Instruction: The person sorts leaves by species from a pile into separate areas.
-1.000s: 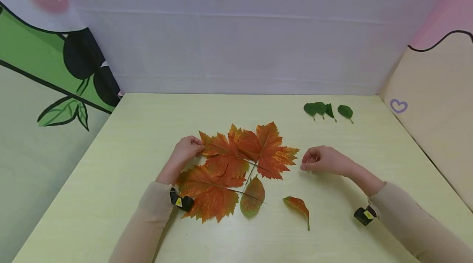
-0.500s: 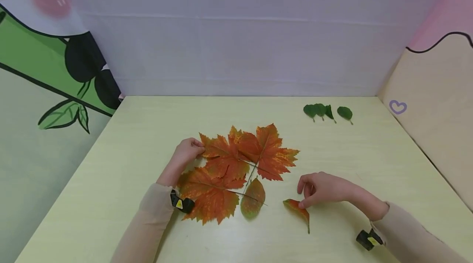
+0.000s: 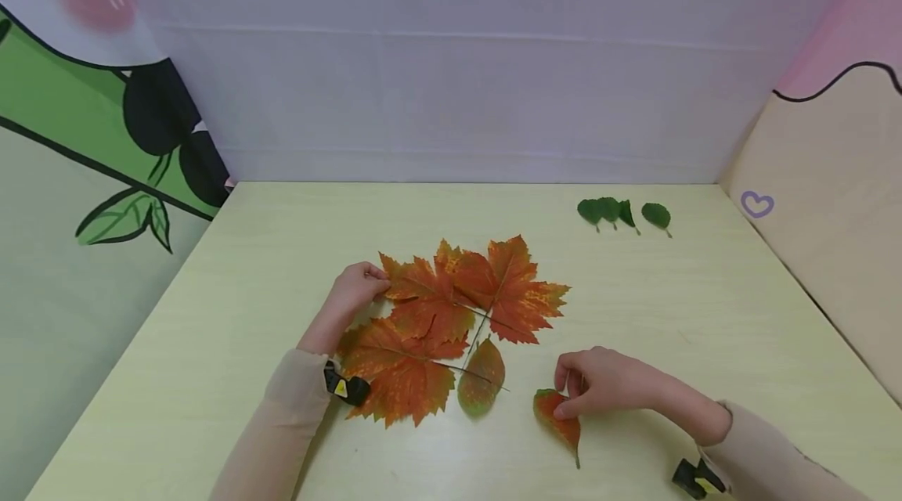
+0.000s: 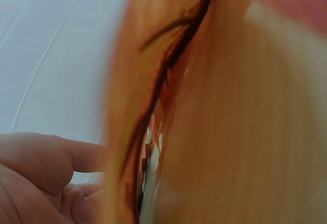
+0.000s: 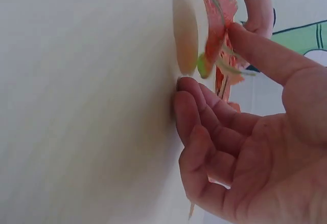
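Observation:
Three large orange maple leaves [image 3: 405, 376] overlap on the table in the head view. My left hand [image 3: 355, 287] pinches the left tip of the upper-left maple leaf [image 3: 426, 293] between thumb and forefinger. In the left wrist view an orange leaf [image 4: 230, 116] hides those fingertips. My right hand [image 3: 609, 382] lays its thumb on a small red-orange leaf [image 3: 560, 427]. Seen from the right wrist, the thumb touches this small leaf, which has a green tip, while the other fingers curl below, apart from the thumb.
A green-and-red oval leaf [image 3: 482, 380] lies beside the maple stems. Several small dark green leaves [image 3: 609, 210] lie near the far edge of the pale table [image 3: 282, 227]. Behind stands a pale cloth backdrop [image 3: 451, 102], with printed panels at both sides.
My right hand has come nearer, from beside the maple leaves to the small red-orange leaf. That leaf has turned and shifted slightly towards me under the thumb. My left hand stays put.

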A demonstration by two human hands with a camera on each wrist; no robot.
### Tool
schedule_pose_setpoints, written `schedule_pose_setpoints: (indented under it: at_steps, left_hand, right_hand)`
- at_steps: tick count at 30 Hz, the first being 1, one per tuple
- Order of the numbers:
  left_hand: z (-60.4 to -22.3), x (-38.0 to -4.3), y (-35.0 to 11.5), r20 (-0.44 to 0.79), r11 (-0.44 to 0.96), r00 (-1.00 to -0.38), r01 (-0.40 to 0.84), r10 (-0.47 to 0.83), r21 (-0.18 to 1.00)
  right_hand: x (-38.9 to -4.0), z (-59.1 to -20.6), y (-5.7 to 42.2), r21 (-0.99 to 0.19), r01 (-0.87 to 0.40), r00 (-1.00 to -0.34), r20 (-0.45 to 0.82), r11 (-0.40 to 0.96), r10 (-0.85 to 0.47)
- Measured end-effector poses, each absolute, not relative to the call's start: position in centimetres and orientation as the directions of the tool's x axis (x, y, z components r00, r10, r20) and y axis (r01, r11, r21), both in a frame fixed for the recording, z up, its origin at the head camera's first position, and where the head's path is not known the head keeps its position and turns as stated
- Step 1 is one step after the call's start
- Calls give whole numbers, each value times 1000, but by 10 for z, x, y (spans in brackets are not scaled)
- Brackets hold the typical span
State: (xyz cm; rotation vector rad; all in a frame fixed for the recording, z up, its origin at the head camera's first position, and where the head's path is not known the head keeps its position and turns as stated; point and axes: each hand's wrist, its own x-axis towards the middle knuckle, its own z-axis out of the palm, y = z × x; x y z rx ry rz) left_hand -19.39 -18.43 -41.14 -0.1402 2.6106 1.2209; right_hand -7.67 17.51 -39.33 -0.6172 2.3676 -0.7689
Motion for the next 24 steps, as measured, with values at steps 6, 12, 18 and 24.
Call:
schedule_pose_setpoints:
  at_steps: [6, 12, 18, 24]
  left_hand:
    - [-412, -195, -185, -273, 649, -962, -197, 17, 735]
    - [-411, -194, -184, -273, 650, -962, -196, 18, 734]
    - [-411, -194, -184, -268, 649, -963, -190, 22, 737]
    - [-411, -194, -184, -277, 648, -961, -203, 13, 734]
  right_hand:
    - [-73, -396, 166, -673, -201, -739, -373, 712, -561]
    - [-78, -396, 167, -662, -144, -787, -375, 736, -491]
    - [-88, -398, 179, -650, -122, -840, -335, 750, -427]
    - [-100, -398, 194, -640, -108, -894, -273, 761, -355]
